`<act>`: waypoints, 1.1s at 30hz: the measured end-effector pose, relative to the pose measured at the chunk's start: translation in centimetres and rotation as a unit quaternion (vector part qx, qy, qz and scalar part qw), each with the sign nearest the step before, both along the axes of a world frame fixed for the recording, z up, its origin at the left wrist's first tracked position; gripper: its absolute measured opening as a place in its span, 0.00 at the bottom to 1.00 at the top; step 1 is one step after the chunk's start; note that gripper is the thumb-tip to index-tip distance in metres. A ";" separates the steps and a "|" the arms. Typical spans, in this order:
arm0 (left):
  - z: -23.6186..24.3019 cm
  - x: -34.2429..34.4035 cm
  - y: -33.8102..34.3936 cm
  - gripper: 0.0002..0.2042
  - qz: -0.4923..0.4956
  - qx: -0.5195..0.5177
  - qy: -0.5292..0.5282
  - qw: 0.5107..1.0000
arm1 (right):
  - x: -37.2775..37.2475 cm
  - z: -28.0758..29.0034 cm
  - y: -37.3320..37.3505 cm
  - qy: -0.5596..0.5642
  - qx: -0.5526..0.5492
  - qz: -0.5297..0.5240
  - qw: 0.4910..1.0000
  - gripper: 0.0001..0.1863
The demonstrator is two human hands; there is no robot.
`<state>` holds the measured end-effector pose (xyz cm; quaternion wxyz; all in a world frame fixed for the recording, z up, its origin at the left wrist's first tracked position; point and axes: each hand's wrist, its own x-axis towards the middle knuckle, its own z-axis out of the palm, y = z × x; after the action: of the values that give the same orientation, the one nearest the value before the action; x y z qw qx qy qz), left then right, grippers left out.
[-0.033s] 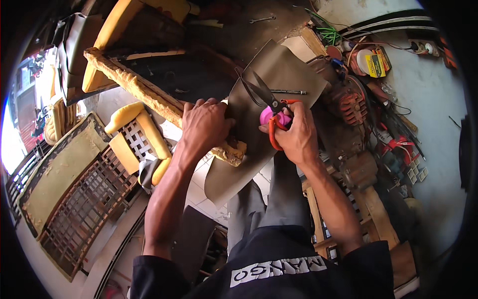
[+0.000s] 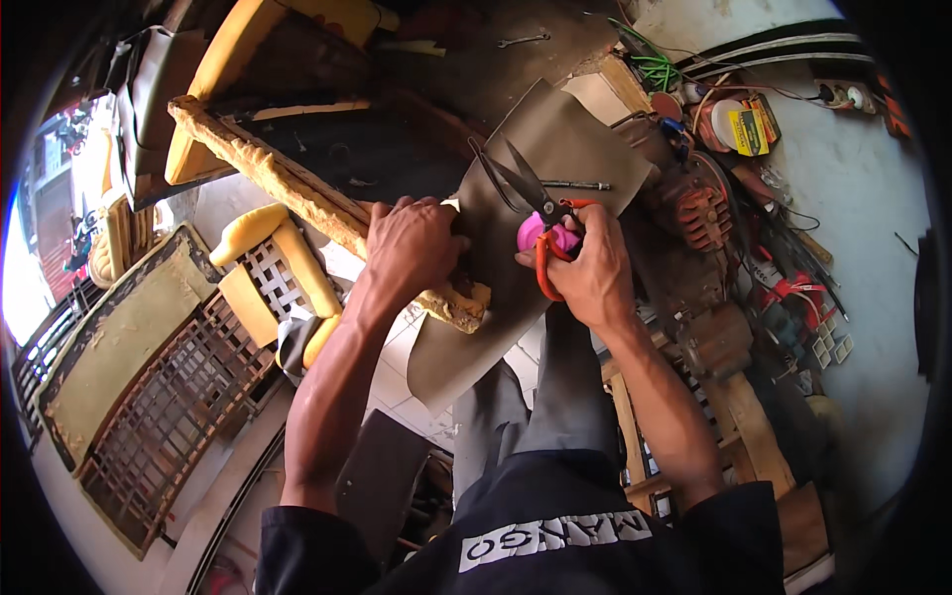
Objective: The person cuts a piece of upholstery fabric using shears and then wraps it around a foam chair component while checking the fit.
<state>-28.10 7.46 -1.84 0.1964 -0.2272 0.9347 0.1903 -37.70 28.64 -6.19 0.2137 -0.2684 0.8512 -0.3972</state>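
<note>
Fingers of my left hand curl over the near end of a wooden bar padded with ragged yellow foam, beside a sheet of brown-grey upholstery material. In my right hand are large scissors with orange handles and dark blades pointing up and away from me, apart at their tips. A round pink object sits behind the scissors, partly covered by them. A slim dark rod lies on the material just beyond the scissors' pivot.
A yellow foam-padded frame stands at upper left, above a webbed seat and a metal grid panel. On the right are a rusty motor, green cables, tools and a wooden stand. A wrench lies at the top.
My left forearm has shifted very slightly to the left. My right hand and the scissors look unchanged.
</note>
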 end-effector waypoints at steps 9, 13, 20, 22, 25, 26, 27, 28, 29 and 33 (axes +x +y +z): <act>-3.0 -2.6 0.9 0.16 0.008 0.228 -0.054 0.972 | 0.4 -0.9 0.4 -0.015 0.003 0.000 1.000 0.41; -2.6 -3.0 0.7 0.17 0.010 0.212 -0.071 0.975 | 0.7 -0.9 0.3 -0.022 0.003 -0.021 1.000 0.40; -1.3 -2.8 -1.7 0.15 -0.117 0.155 -0.235 0.952 | 0.7 -1.0 0.0 -0.024 0.012 -0.013 1.000 0.41; -2.3 -2.1 -1.6 0.14 -0.109 0.126 -0.217 0.962 | 0.6 -0.9 0.3 -0.028 0.016 -0.011 0.999 0.41; -3.8 -1.1 -1.7 0.14 -0.068 0.112 -0.143 0.981 | 0.4 -0.7 0.2 -0.034 0.018 -0.011 0.999 0.40; -4.1 -1.1 -1.9 0.15 -0.024 0.131 -0.103 0.986 | 0.4 -0.5 0.0 -0.037 0.014 -0.010 0.999 0.40; -4.3 -1.0 -2.2 0.16 0.020 0.149 -0.063 0.987 | 0.6 -0.4 -0.1 -0.038 0.013 -0.011 0.999 0.40; -4.2 -1.2 -2.2 0.16 0.020 0.150 -0.061 0.987 | 0.6 -0.5 0.0 -0.034 0.013 -0.008 0.999 0.40; -3.9 -1.2 -2.3 0.16 0.010 0.173 -0.055 0.983 | 0.5 -0.6 0.0 -0.031 0.012 -0.005 0.999 0.40; -1.1 -0.3 -1.7 0.17 0.061 0.138 -0.007 0.988 | 0.6 -0.6 0.0 -0.036 0.009 0.005 0.999 0.40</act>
<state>-28.36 5.81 -2.93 0.2208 -0.2563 0.8821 0.3278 -37.12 28.60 -6.80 0.2484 -0.2560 0.8455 -0.3974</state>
